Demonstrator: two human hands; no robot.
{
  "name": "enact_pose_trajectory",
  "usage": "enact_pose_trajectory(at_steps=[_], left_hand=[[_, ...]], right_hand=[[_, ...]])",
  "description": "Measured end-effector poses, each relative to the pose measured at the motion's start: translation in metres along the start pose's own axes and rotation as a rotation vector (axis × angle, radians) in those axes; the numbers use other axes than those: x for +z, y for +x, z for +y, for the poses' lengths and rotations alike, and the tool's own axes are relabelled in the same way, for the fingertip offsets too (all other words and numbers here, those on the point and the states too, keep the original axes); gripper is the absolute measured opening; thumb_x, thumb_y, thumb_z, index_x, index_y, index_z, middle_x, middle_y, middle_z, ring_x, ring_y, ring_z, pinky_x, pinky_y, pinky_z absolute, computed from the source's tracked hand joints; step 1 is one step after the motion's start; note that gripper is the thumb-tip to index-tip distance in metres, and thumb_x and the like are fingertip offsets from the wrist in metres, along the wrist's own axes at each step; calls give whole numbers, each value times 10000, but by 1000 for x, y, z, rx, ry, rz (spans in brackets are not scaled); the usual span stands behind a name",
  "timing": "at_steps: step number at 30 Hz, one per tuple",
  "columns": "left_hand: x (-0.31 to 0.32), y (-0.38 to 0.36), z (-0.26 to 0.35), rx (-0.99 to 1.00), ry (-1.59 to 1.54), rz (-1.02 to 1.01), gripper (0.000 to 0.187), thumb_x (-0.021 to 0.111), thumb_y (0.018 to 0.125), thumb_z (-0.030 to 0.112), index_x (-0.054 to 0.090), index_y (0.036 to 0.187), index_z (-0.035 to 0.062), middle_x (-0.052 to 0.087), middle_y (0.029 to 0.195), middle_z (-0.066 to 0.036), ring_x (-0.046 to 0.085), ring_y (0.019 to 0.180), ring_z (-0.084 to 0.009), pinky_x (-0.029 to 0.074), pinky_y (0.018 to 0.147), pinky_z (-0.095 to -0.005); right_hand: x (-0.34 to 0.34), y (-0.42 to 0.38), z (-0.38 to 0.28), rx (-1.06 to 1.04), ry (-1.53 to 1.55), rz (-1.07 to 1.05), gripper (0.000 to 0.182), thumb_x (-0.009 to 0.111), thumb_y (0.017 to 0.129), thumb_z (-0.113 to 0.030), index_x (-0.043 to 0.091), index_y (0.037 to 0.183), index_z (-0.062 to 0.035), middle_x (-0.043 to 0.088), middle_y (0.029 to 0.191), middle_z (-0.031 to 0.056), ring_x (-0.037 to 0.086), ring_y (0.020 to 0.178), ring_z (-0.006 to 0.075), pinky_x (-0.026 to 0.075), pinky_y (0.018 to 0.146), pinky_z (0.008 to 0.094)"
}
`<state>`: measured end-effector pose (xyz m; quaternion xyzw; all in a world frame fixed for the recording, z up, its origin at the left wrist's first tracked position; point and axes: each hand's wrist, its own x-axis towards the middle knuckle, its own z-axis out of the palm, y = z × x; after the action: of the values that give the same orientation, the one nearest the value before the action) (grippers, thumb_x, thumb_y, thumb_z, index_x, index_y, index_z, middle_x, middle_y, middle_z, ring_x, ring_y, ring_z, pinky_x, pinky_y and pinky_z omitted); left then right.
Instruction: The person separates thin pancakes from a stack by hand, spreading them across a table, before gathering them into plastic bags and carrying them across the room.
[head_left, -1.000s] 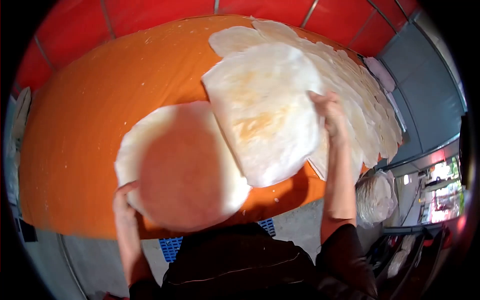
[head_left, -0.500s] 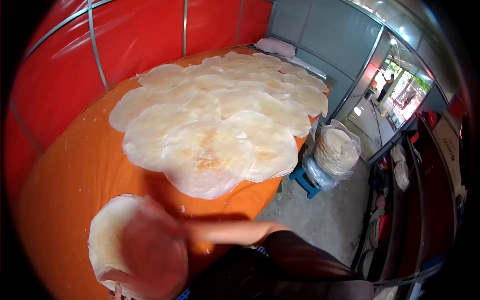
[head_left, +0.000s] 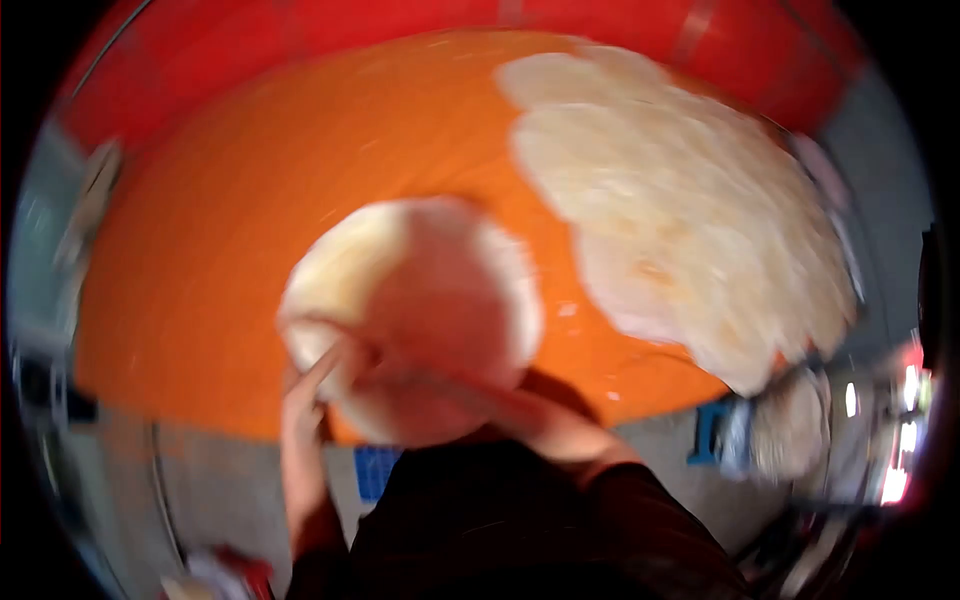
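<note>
A pile of thin round flatbreads [head_left: 450, 250] lies on the orange cloth [head_left: 230, 280] close in front of me, its right part in shadow. At its near left edge, my left hand [head_left: 305, 395] pinches the rim of the top flatbread, which looks lifted and creased there. My right hand [head_left: 400, 372] reaches across the near part of the pile toward the left one. It is smeared by motion and shadow, so I cannot tell how its fingers are set. Farther right, many overlapping flatbreads [head_left: 680, 200] are spread over the cloth.
Red sheeting [head_left: 400, 30] walls the far side. Beyond the table's near right edge, a plastic-wrapped stack of flatbreads [head_left: 790, 425] rests on a blue stool [head_left: 707, 433]. Small pale scraps [head_left: 568, 310] dot the cloth. Grey floor [head_left: 220, 485] shows along the near edge.
My view has swung left and down, bringing the near pile to the middle. My right arm has drawn in across the pile, and my left hand now shows at its rim.
</note>
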<state>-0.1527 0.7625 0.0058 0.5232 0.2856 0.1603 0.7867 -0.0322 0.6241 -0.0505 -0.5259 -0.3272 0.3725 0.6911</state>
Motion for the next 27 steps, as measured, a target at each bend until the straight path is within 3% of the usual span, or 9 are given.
enact_pose_trajectory(at_steps=[4, 10, 12, 14, 17, 19, 20, 25, 27], left_hand=[[-13, 3, -2, -44, -19, 10, 536, 699, 658, 11, 442, 1127, 32, 571, 995, -95, 561, 886, -176, 462, 772, -289], [-9, -2, -2, -68, -108, 56, 535, 672, 676, 16, 430, 1153, 46, 562, 1012, -89, 554, 898, -191, 454, 787, -306], [-16, 3, -11, -110, -58, 113, 507, 647, 694, 23, 435, 1155, 25, 561, 1025, -105, 556, 900, -205, 455, 789, -315], [-26, 7, -20, -194, -99, 120, 480, 625, 709, 28, 442, 1152, 3, 560, 1036, -121, 558, 903, -220, 458, 791, -324], [-67, 18, -39, -381, -280, 18, 415, 578, 741, 27, 459, 1132, -44, 558, 1047, -146, 559, 913, -259, 466, 796, -353], [-69, 15, -48, -287, -377, -10, 403, 569, 748, 2, 468, 1138, -8, 559, 1054, -128, 558, 923, -251, 456, 827, -366], [-69, 13, -47, -278, -366, -24, 403, 566, 748, -6, 471, 1139, 7, 561, 1057, -117, 554, 941, -243, 452, 836, -362], [-69, 16, -45, -271, -341, 19, 409, 572, 750, -13, 459, 1143, 6, 563, 1045, -112, 554, 949, -239, 459, 838, -366], [-64, 12, -39, -277, -336, -14, 403, 571, 756, -8, 457, 1142, 6, 561, 1040, -110, 556, 942, -234, 462, 833, -369]], right_hand=[[6, 12, 17, 60, 306, -90, 387, 613, 781, -184, 502, 1095, 14, 543, 1083, 88, 502, 975, 152, 419, 789, 261], [31, 8, -58, 508, -405, -22, 326, 565, 797, -250, 559, 1018, -10, 589, 918, 63, 514, 904, 117, 424, 737, 264], [57, 6, -61, 219, -973, 157, 312, 572, 786, -235, 569, 1006, -15, 591, 888, 60, 522, 867, 115, 424, 728, 270], [61, 5, -60, 120, -1003, 274, 284, 572, 782, -222, 581, 977, -16, 595, 864, 58, 532, 838, 119, 425, 721, 277], [23, 10, -70, 145, -367, 407, 211, 560, 792, -195, 602, 893, -15, 602, 814, 52, 545, 784, 131, 430, 700, 273], [-21, -8, -122, -44, -59, 458, 120, 551, 803, -140, 602, 802, -32, 592, 743, 38, 543, 700, 117, 444, 640, 261], [-51, -21, -156, 96, 29, 597, 67, 563, 783, -89, 597, 767, -33, 587, 700, 46, 546, 657, 108, 455, 595, 255], [-160, -169, -223, -309, 18, 1316, 194, 576, 753, -44, 566, 926, 43, 608, 873, 109, 585, 782, 178, 495, 707, 290], [-177, -250, -219, -317, -74, 1352, 287, 509, 792, -26, 494, 1061, 76, 572, 1000, 159, 577, 887, 218, 483, 776, 321]])
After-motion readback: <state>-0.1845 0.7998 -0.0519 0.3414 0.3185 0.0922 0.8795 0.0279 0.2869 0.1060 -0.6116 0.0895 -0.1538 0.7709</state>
